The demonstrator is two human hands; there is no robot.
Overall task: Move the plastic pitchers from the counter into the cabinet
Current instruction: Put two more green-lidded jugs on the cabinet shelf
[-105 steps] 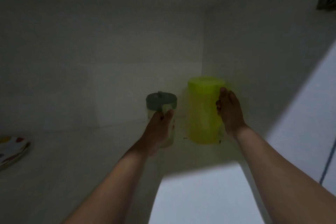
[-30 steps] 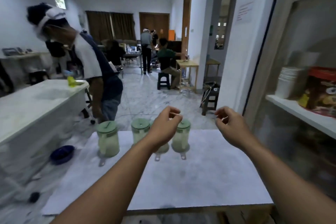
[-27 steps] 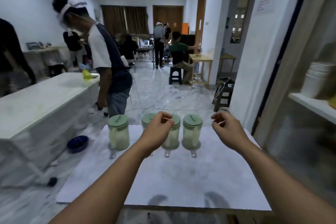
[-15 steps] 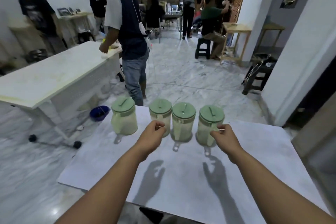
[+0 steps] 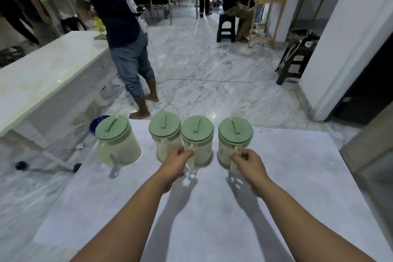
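From the head view I look down on a pale worktop (image 5: pixel 212 208) with four plastic pitchers standing upright in a row along its far edge, each with a green lid. The far-left pitcher (image 5: pixel 117 142) stands apart from the others, near the far-left corner. The second pitcher (image 5: pixel 164 136) and the third pitcher (image 5: pixel 197 140) touch or nearly touch each other; the fourth pitcher (image 5: pixel 235 138) stands just beside them, toward the right.

My left hand (image 5: pixel 176 161) reaches to the handle of the third pitcher, its grip closed around that handle, with the fingers curled at the top of it. The hand also covers the lower front of the second pitcher. My right hand (image 5: pixel 248 161) has its grip narrow, thumb and fingers pinched on the handle of the fourth pitcher. All four pitchers rest on the worktop; I cannot tell that either held one has left the surface.

Beyond the far edge lies a marble floor (image 5: pixel 202 66). A person in jeans (image 5: pixel 129 49) stands there barefoot beside a long white table (image 5: pixel 42 74). A blue bowl (image 5: pixel 95 122) sits on the floor beneath that table.
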